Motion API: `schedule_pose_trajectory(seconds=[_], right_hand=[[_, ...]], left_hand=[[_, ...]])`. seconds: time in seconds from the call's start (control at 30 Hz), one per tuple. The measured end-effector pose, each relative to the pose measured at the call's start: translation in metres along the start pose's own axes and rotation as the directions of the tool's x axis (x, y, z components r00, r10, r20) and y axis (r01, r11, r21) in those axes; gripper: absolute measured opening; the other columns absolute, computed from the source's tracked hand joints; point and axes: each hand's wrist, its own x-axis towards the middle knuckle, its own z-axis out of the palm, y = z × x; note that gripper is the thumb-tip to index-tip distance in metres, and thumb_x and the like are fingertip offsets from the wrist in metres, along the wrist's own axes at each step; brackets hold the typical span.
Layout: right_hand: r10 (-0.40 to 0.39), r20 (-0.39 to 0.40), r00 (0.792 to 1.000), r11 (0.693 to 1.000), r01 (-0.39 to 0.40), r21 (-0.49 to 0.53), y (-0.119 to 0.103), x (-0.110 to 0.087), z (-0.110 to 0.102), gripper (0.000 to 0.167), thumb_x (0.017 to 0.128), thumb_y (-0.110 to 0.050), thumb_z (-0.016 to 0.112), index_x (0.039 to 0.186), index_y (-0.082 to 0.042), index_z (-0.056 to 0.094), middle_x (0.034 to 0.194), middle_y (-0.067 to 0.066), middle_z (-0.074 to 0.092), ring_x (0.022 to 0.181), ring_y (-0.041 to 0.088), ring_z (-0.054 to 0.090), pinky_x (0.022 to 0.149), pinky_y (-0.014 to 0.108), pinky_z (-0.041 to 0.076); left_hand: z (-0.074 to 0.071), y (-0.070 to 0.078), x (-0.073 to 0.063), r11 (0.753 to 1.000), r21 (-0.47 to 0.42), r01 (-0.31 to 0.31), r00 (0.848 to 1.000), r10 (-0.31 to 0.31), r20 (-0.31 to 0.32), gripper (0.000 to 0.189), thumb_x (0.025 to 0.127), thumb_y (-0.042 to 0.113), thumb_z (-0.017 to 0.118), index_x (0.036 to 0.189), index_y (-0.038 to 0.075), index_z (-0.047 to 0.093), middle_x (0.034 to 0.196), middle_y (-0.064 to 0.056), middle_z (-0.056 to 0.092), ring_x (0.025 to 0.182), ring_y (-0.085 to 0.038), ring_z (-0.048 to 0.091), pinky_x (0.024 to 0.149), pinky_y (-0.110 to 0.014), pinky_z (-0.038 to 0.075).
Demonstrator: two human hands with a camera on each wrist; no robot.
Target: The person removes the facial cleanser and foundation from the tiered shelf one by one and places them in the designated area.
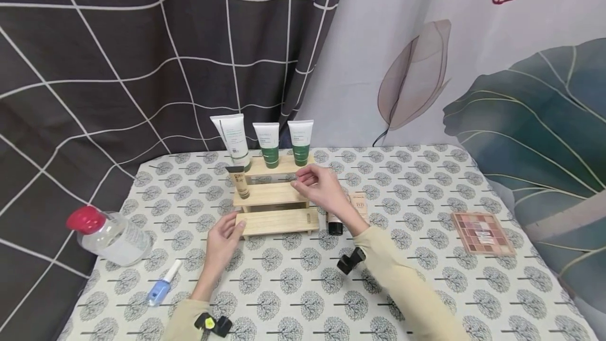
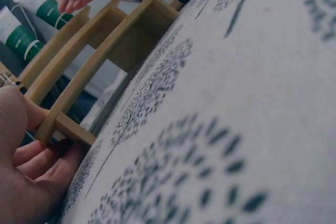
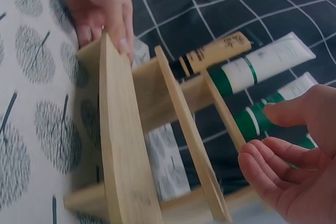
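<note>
Wooden rack (image 1: 276,221), 3 steps, stands mid-table, a bit nearer the far edge of the table (image 1: 473,288) than the near one. L hand (image 1: 221,241) grasps L end of its bottom step: thumb on top, fingers tucked under, per L wrist view. R hand (image 1: 323,186) is released, nothing held; fingers loosely bent, thumb apart, up by R ends of mid & top steps. Can't tell if it touches the wood.

Top step, cap-down: big white tube (image 1: 233,138) at L end, tilted L; then two white-&-green tubes, one nr the middle (image 1: 268,143), one at R end (image 1: 301,143), both abt upright. Mid step: small tan tube (image 1: 239,182) at L end, also cap-down, slight lean L.

Just R of rack: black-capped tube (image 1: 335,224) & BB box (image 1: 360,204), both partly hidden by R forearm. Makeup palette (image 1: 483,234) lies flat nr table's R edge. Red-capped bottle (image 1: 113,238) by L edge; blue nail polish (image 1: 163,284), white cap, lies nr front L corner, btwn bottle & L forearm.
</note>
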Motion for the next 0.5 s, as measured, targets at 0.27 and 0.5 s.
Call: schedule_pose_trajectory(seconds=[0.27, 0.5], right_hand=[[-0.022, 0.067, 0.997, 0.996, 0.016, 0.083, -0.013, 0.01, 0.029, 0.032, 0.09, -0.015, 0.076, 0.115, 0.002, 0.067, 0.105, 0.015, 0.074, 0.093, 0.024, 0.073, 0.081, 0.025, 0.065], [-0.065, 0.106, 0.992, 0.992, 0.053, 0.111, -0.023, 0.019, 0.053, 0.037, 0.09, -0.015, 0.076, 0.119, 0.005, 0.065, 0.113, 0.019, 0.073, 0.1, 0.027, 0.073, 0.088, 0.027, 0.064]], left_hand=[[-0.001, -0.001, 0.0, 1.0, 0.023, -0.002, 1.0, 0.002, -0.008, 0.045, 0.099, 0.014, 0.067, 0.138, -0.004, 0.055, 0.134, -0.028, 0.062, 0.124, -0.039, 0.063, 0.109, -0.032, 0.051], [0.001, -0.002, 0.001, 1.0, 0.02, 0.007, 1.0, -0.007, -0.01, 0.045, 0.098, 0.015, 0.067, 0.138, -0.002, 0.055, 0.134, -0.027, 0.063, 0.124, -0.038, 0.064, 0.11, -0.034, 0.051]])
